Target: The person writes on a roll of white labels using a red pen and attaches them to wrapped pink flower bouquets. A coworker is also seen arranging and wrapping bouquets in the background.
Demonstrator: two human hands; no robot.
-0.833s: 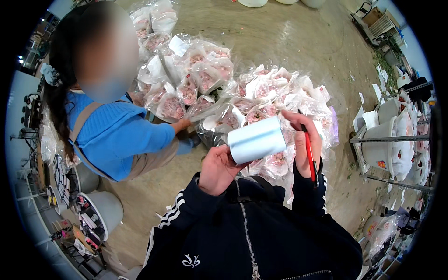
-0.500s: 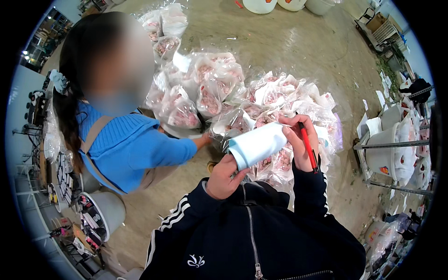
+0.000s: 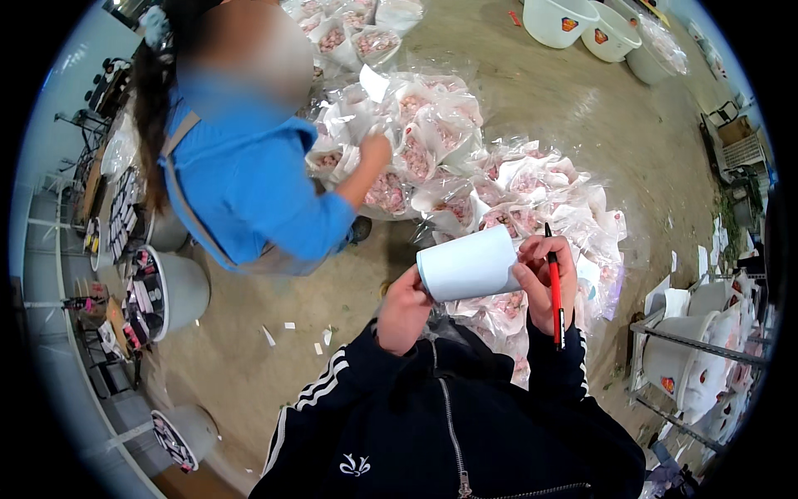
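Observation:
A pale blue-white curled stack of paper [image 3: 468, 264] stretches between my two hands in front of my chest. My left hand [image 3: 404, 312] is closed on its left end, thumb and fingers gripping the edge. At the right end, the fingers of my right hand [image 3: 544, 279] press on the paper. That same hand also keeps a red pen with black ends [image 3: 554, 287], standing nearly upright along the fingers. Just beyond the paper are many bunches of pink flowers [image 3: 453, 204] wrapped in clear and white sleeves.
At the left a person in a blue sweater [image 3: 249, 187] reaches over the bunches. White buckets [image 3: 559, 21] stand at the far right, and a grey bucket [image 3: 184, 291] of dark packets at the left. A metal rack [image 3: 698, 345] holds a tub at the right. Paper scraps litter the floor.
My view has shifted, so the flowers and buckets sit differently in it. The curled paper has turned to show a broader face. The other person's arm has moved farther over the flower bunches.

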